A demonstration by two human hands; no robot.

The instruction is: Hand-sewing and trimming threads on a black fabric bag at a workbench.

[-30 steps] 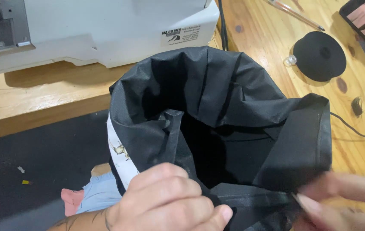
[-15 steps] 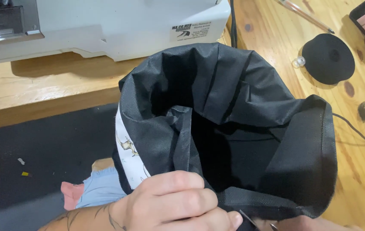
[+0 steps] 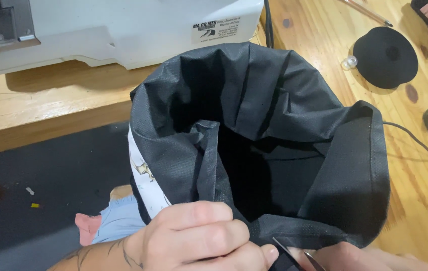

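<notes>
Black non-woven bag (image 3: 274, 135) stands open over the worktop (image 3: 414, 165) edge, its near rim pinched in the left hand (image 3: 199, 241) while the right hand (image 3: 359, 258) brings small scissors (image 3: 294, 258); taut fabric would cut cleaner.

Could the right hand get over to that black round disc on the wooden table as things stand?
Probably yes. The black disc lies in the open on the wooden table. But the right hand is low at the black bag's rim with small scissors.

Pale wooden table (image 3: 324, 45) with white sewing machine (image 3: 123, 25), above dark grey floor (image 3: 48, 170)
</notes>
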